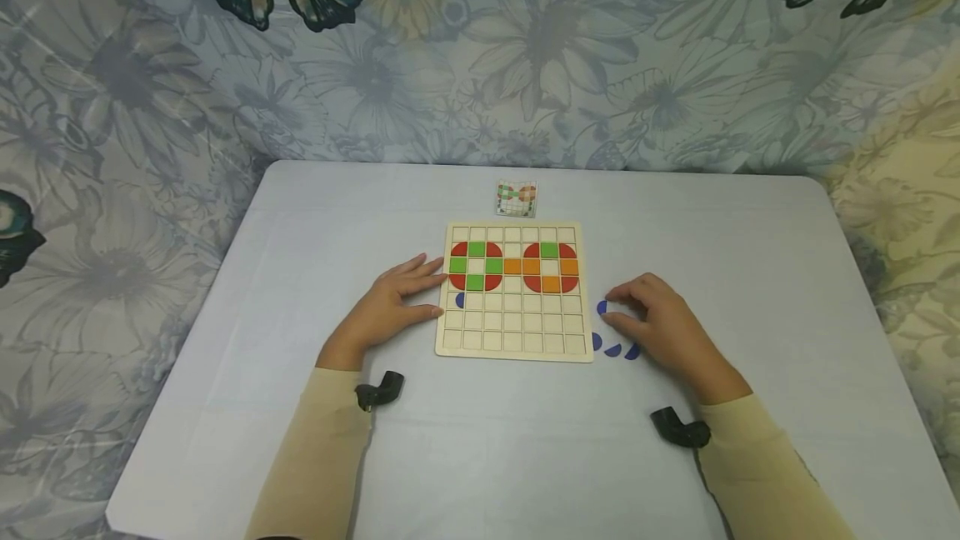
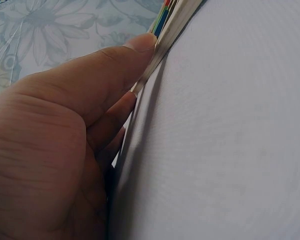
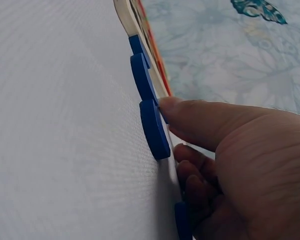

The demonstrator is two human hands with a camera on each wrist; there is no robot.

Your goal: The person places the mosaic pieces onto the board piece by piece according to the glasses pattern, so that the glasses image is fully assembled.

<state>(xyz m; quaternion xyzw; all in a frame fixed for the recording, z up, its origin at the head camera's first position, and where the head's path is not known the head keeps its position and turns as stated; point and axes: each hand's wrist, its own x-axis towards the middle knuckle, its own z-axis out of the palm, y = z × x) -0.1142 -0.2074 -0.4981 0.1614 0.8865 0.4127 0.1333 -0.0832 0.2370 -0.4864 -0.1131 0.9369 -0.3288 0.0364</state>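
A wooden grid board (image 1: pixel 513 342) lies on the table, with red, green and orange pieces forming two ring shapes joined by an orange square (image 1: pixel 512 266). Below the left ring sits one blue piece (image 1: pixel 460 300). My left hand (image 1: pixel 390 302) rests at the board's left edge, fingers extended and thumb touching the rim. Just right of the board, my right hand (image 1: pixel 663 327) pinches a blue half-round piece (image 1: pixel 602 307) between thumb and finger. Several more blue half-round pieces (image 1: pixel 613 351) lie below that hand; the right wrist view shows their thick blue sides (image 3: pixel 154 130).
A small pattern card (image 1: pixel 517 199) lies behind the board. The white table (image 1: pixel 225 407) reaches back to a floral cloth (image 1: pixel 480 90) with butterflies. Black wrist devices (image 1: pixel 380 390) sit at both sleeves.
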